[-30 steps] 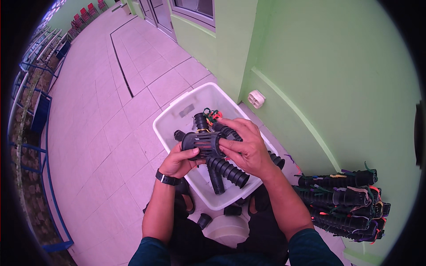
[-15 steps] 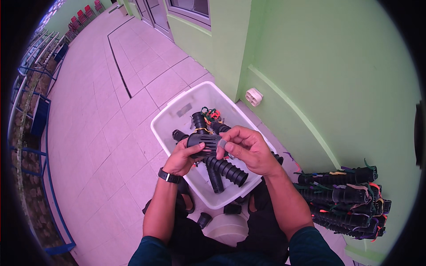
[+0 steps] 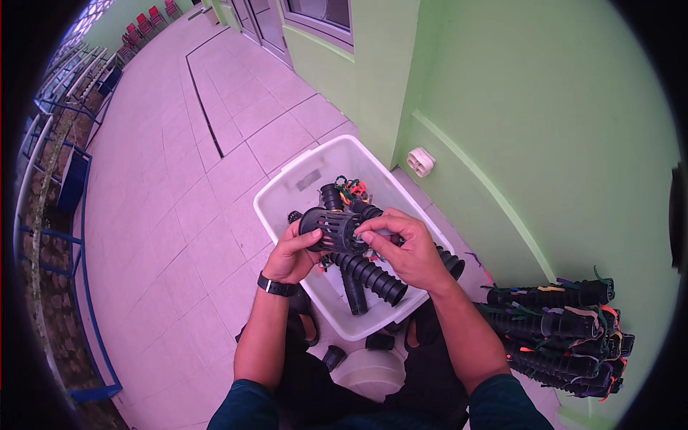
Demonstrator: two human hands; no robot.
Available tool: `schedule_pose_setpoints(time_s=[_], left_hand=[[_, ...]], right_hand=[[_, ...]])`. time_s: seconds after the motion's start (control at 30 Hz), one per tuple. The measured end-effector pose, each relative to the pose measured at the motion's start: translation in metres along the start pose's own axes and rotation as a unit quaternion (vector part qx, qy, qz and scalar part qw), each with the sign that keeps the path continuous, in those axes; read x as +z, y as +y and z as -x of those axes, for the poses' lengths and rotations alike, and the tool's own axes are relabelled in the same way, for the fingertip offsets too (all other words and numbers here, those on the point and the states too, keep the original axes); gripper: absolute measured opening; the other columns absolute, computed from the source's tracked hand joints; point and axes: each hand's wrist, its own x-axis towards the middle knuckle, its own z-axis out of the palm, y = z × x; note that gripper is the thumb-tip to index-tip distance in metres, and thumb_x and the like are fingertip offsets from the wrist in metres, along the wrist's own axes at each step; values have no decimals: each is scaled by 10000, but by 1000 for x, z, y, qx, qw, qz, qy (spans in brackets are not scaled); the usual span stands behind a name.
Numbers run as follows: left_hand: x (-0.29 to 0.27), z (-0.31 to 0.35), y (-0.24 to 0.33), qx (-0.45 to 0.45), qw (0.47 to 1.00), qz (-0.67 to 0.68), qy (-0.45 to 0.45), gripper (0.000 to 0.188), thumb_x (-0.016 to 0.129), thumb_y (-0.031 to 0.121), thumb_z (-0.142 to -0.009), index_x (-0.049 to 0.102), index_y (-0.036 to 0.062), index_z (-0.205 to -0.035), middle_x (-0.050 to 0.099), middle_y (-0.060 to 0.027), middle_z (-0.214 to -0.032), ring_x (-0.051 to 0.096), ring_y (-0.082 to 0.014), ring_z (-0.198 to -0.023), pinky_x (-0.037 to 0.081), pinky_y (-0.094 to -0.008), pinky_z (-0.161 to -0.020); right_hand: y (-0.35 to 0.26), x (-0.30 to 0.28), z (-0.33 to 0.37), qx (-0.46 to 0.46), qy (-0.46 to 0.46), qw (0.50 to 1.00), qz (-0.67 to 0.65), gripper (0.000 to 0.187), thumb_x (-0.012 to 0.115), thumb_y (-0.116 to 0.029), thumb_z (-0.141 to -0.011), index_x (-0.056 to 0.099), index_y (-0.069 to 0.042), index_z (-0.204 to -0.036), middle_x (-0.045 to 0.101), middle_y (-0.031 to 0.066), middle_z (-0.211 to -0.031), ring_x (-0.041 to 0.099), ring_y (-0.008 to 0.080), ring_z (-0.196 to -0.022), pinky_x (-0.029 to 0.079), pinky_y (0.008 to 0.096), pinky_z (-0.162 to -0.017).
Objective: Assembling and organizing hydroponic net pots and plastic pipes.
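My left hand (image 3: 289,256) is closed around a black slotted net pot (image 3: 330,231), held on its side over a white plastic bin. At the pot's right end, my right hand (image 3: 407,251) pinches a small grey strip, mostly hidden by the fingertips. Beneath both hands, the bin (image 3: 283,179) holds several nested stacks of black pots (image 3: 373,279). A tangle of green, orange and grey strips (image 3: 352,190) lies toward the bin's far end.
More stacked black pots with coloured strips (image 3: 552,322) lie piled by the green wall (image 3: 545,129) at right. Two loose pots, one a small black pot (image 3: 333,357), rest near my feet. A white outlet box (image 3: 421,162) juts from the wall. Blue railings (image 3: 82,301) run along the left.
The pot has turned slightly, showing more of its slotted end. My right fingertips have moved in against that end with the grey strip. The whole view has shifted slightly.
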Motion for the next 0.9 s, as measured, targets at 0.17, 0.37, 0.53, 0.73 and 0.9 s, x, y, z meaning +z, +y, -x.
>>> schedule_pose_setpoints(time_s=[0.17, 0.37, 0.53, 0.73, 0.9], left_hand=[[3, 0, 0, 23, 999, -14, 19, 325, 626, 105, -925, 567, -26, -1216, 670, -125, -1140, 664, -202, -1027, 518, -373, -925], [1, 2, 1, 42, 998, -35, 44, 326, 646, 90, -913, 550, -12, -1208, 664, -113, -1130, 662, -191, -1018, 530, -364, -895], [0, 2, -1, 85, 990, -85, 73, 373, 672, 86, -896, 528, -9, -1226, 657, -89, -1110, 653, -172, -992, 519, -340, -889], [3, -5, -9, 124, 976, -141, 110, 440, 705, 121, -883, 510, -14, -1254, 638, -69, -1111, 612, -140, -1004, 482, -308, -924], [18, -14, -30, 241, 853, -352, 299, 420, 765, 163, -836, 570, 5, -1173, 642, -59, -1003, 584, -166, -961, 452, -318, -918]], right_hand=[[9, 23, 0, -111, 96, 974, 171, 111, 676, -144, -894, 713, -48, -936, 558, 131, -1165, 470, 274, -1162, 384, 384, -1012], [20, 33, -4, -16, 41, 999, 0, 175, 629, -184, -939, 696, -32, -995, 484, 125, -1340, 436, 280, -1249, 371, 388, -1053], [21, 37, -2, 84, -14, 964, -252, 214, 634, -172, -941, 677, 21, -1022, 399, 116, -1436, 473, 197, -1238, 427, 302, -1003], [23, 37, -1, -36, 64, 997, -26, 222, 768, -95, -797, 683, 5, -976, 449, 146, -1422, 444, 241, -1308, 394, 359, -1049], [25, 35, -4, -4, 109, 994, -12, 220, 788, -60, -734, 688, -3, -921, 487, 150, -1384, 458, 305, -1285, 377, 405, -1054]])
